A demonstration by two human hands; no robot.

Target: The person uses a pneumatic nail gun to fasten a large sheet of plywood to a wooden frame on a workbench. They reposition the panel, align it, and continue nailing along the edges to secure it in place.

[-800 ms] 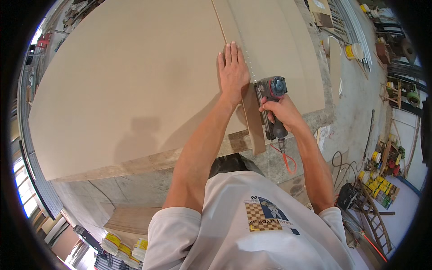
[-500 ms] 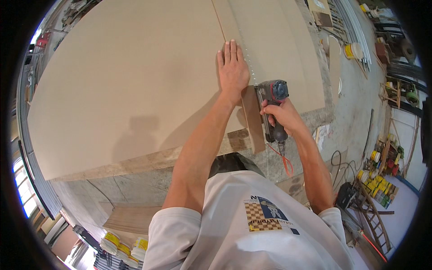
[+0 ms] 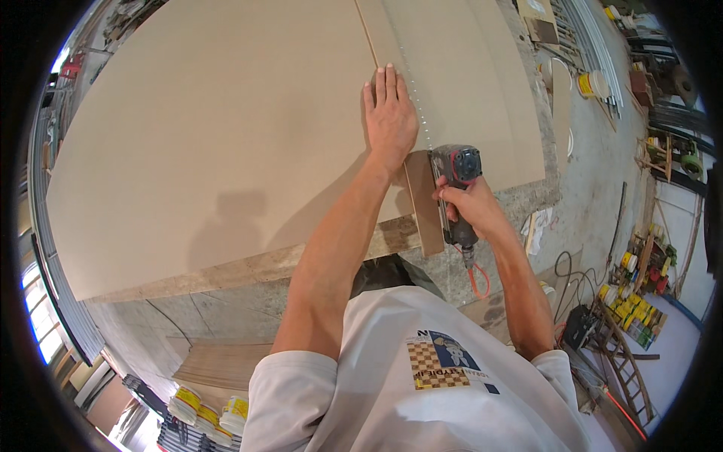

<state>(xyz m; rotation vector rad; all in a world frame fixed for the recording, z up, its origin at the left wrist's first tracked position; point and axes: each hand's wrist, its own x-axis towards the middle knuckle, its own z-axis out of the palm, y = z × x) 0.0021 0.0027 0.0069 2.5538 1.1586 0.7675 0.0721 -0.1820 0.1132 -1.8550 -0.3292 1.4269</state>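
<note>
My right hand grips a black and grey pneumatic nail gun, its nose down on the board next to a narrow wooden strip. A thin orange-red air hose hangs from the gun's handle end. Flat on the strip lies my left hand, fingers stretched away from me, covering part of its length. The strip runs on beyond the fingertips over a large beige board. Just right of it, a dotted row of shiny fasteners leads from the far side to the gun.
The board's near edge rests on a rough wooden support in front of me. On the right floor stand a yellow and white bucket and a ladder, with looped dark cables. More buckets stand at lower left.
The nail gun and my right hand have shifted slightly toward me along the strip. My left hand stays in nearly the same place.
</note>
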